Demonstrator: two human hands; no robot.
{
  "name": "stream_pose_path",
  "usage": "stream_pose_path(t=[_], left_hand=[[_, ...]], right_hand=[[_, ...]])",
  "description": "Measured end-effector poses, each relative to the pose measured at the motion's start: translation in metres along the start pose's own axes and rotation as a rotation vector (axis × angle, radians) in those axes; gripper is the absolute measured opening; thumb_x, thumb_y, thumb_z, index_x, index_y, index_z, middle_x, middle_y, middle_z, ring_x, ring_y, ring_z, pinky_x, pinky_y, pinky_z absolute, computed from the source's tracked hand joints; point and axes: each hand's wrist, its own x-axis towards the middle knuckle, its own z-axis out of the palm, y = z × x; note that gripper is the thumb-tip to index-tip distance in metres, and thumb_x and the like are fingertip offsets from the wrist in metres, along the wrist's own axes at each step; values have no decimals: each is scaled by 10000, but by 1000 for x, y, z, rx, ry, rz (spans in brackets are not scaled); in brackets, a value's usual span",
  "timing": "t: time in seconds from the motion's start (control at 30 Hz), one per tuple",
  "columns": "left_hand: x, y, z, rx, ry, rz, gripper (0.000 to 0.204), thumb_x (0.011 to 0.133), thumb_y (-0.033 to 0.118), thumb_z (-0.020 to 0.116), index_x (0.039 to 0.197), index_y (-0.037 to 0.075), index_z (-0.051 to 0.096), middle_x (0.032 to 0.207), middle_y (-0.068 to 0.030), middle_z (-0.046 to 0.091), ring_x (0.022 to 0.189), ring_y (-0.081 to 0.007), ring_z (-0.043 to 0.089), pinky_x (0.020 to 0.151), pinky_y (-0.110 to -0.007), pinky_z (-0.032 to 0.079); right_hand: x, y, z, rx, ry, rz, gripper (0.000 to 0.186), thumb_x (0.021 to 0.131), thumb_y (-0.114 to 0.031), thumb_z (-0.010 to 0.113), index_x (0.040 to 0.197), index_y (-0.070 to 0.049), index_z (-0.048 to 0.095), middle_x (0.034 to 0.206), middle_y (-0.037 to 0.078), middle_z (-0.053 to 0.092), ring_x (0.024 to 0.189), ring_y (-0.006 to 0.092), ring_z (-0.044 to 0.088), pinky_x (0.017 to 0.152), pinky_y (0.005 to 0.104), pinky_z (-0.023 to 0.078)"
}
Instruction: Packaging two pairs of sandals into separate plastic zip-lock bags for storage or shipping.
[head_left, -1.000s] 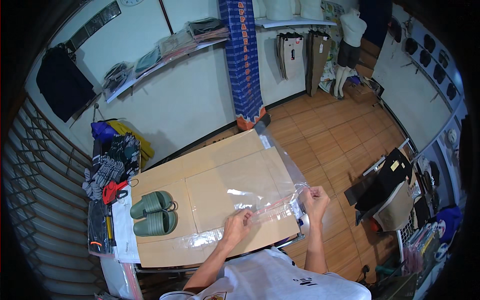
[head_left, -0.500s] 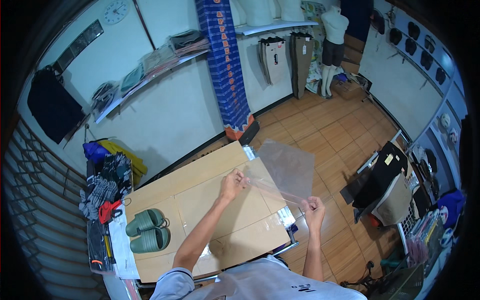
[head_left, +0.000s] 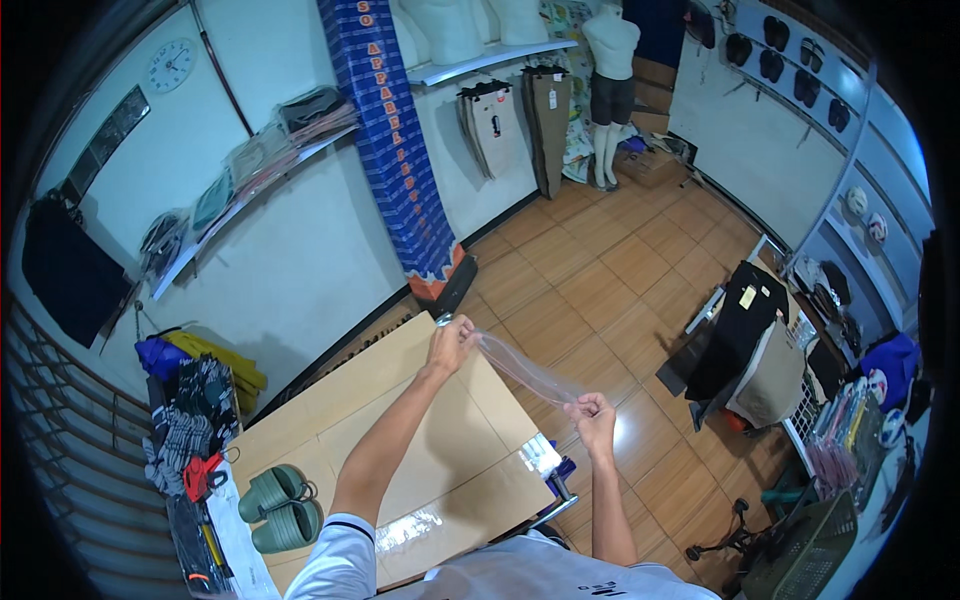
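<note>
A clear, thin plastic bag or sheet (head_left: 525,372) stretches between my hands beyond the right end of the cardboard-covered table (head_left: 400,440). My left hand (head_left: 452,345) pinches one end of its edge near the table's far corner. At the other end, my right hand (head_left: 592,415) closes thumb and fingers on the same plastic, over the floor just off the table. Whether it is a bag with a mouth, I cannot tell. A pair of green slide sandals (head_left: 286,526) lies at the left of the cardboard, apart from both hands.
Left of the sandals are a red object (head_left: 203,476) and piled patterned cloth (head_left: 200,410). A blue wrapped pillar (head_left: 395,150) stands beyond the table. To the right, a rack holds black trousers (head_left: 745,305). A green crate (head_left: 805,550) is at the lower right.
The plastic that hung spread out beyond the table now shows as a narrow, curved band between my hands. The view has shifted, and both hands still grip it.
</note>
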Motion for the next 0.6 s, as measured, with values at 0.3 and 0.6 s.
stream_pose_path(t=[0.3, 0.6], left_hand=[[24, -10, 5, -5, 25, -67, 222, 791, 171, 801, 897, 48, 649, 802, -106, 702, 772, -259, 682, 724, -392, 528], [15, -27, 0, -129, 116, -95, 228, 776, 179, 811, 865, 49, 647, 746, -78, 696, 699, -180, 663, 670, -331, 509]], right_hand=[[7, 6, 17, -84, 80, -66, 223, 801, -17, 766, 856, -25, 550, 707, 13, 607, 618, 58, 529, 539, 212, 418], [-26, -11, 38, -176, 169, -136, 246, 800, -21, 769, 776, -42, 524, 661, -19, 556, 596, 44, 456, 544, 215, 391]])
